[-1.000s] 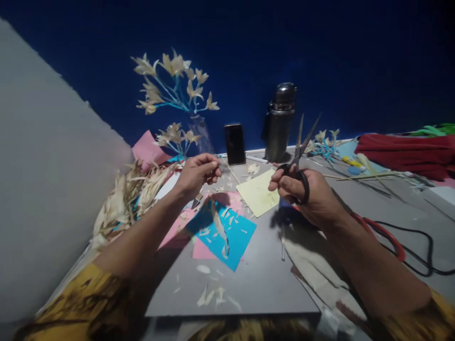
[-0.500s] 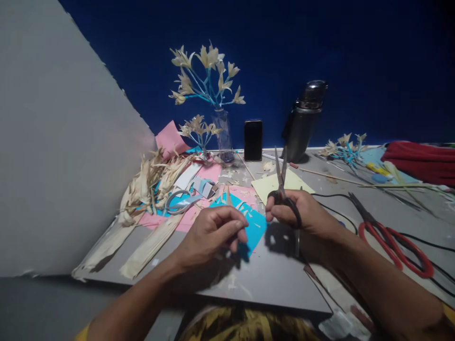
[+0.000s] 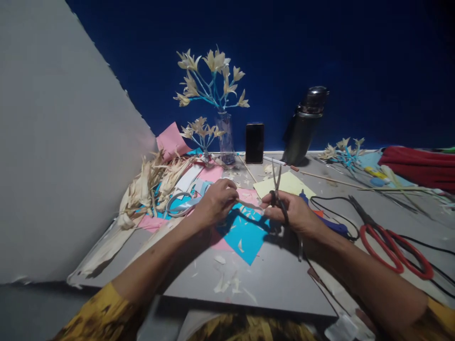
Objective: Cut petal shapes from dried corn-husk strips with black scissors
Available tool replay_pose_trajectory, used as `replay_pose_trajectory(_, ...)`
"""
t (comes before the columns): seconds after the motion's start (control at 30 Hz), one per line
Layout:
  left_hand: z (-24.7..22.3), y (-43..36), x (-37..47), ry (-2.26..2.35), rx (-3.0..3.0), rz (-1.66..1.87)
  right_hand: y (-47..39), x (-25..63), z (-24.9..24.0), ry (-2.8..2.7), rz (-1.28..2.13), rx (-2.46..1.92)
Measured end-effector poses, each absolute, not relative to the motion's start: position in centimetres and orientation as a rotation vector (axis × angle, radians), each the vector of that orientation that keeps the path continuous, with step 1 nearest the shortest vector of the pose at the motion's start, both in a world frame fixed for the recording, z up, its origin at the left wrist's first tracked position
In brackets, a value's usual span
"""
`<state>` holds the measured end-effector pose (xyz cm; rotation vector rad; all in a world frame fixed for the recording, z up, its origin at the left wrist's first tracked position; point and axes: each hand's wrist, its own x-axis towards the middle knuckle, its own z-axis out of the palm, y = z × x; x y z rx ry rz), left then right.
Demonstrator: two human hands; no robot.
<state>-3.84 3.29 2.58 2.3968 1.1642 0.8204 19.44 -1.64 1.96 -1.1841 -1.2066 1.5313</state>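
Observation:
My left hand (image 3: 218,201) is closed in a pinch on one end of a thin, pale strip of dried husk (image 3: 250,205). The strip's other end reaches the fingertips of my right hand (image 3: 296,215). Small scissors with black handles (image 3: 276,187) hang on the fingers of that same hand, blades upward and slightly apart. Beneath both hands lies a blue sheet of paper (image 3: 245,237) with small husk cuttings on it. A yellow sheet (image 3: 291,182) is just behind my right hand, and a blue-handled tool (image 3: 334,225) is partly hidden by it.
Dried husks (image 3: 145,184) and a roll of tape (image 3: 177,203) lie at left. Husk flowers stand in a glass vase (image 3: 225,137), near a phone (image 3: 255,142) and a flask (image 3: 305,128). Large red-handled scissors (image 3: 394,246) and black cords are at right.
My left hand has moved up and away from me and now holds a husk strip. The right-hand fingers have come to the strip's other end, scissors still in hand. The view has shifted slightly.

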Motion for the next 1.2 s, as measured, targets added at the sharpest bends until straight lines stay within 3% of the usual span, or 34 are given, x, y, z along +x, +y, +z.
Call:
replay_pose_trajectory(0.1,3.3,2.4,-3.1,1.236,1.893,0.963,-1.2,19.7,2.0,-1.072,1.429,-1.149)
replay_pose_trajectory(0.3,2.8,0.8,-1.3,1.088,1.092,0.923,-0.5,20.0,1.7,-1.013,1.357,-1.030)
replay_pose_trajectory(0.57,1.5,-0.1,-0.3,0.854,0.884,0.761,-0.8,19.5,0.7,-1.085,1.385,-1.138)
replay_pose_trajectory(1.2,0.7,-0.4,0.6,1.045,0.997,0.854,-1.3,19.0,1.1,-1.135,1.386,-1.287)
